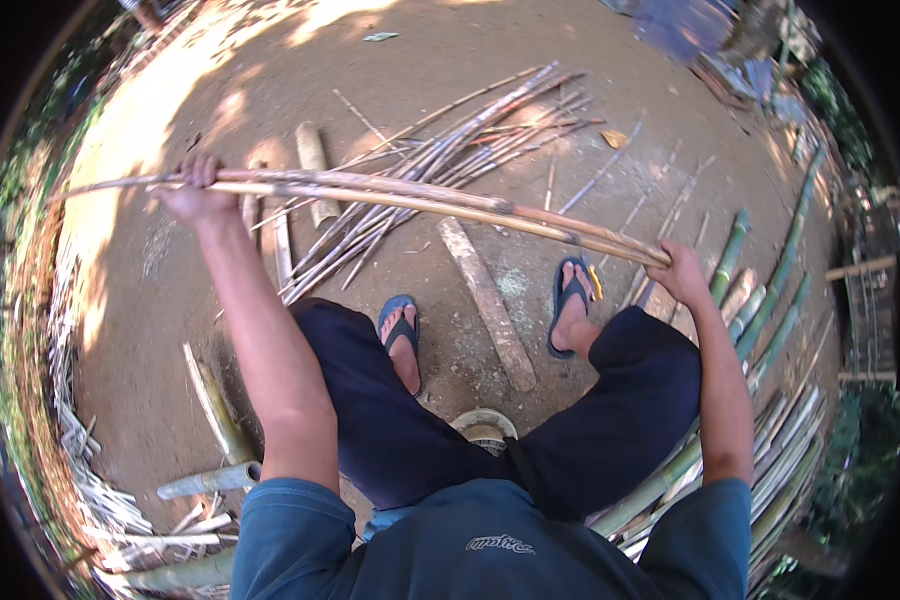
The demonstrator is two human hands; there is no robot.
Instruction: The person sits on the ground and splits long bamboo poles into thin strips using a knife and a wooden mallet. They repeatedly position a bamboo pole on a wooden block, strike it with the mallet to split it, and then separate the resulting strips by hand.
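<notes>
Across the view, in front of my body, I hold a few thin bamboo sticks (410,193) side by side. Near their left end, my left hand (198,192) is closed round them, arm stretched out, with a tip poking out past the fingers. At the other end, my right hand (678,272) grips the sticks where their ends come together. Just beyond them a loose heap of thin bamboo sticks (470,135) lies on the ground, partly hidden behind the held sticks. A flat wooden slat (487,303) lies between my sandalled feet.
Thick green bamboo poles (785,240) lie at the right, with more split lengths (785,460) nearer me. A cut bamboo piece (315,165) rests beside the heap. Bamboo tubes (210,480) lie at lower left. Something yellow (596,282) is by my right foot.
</notes>
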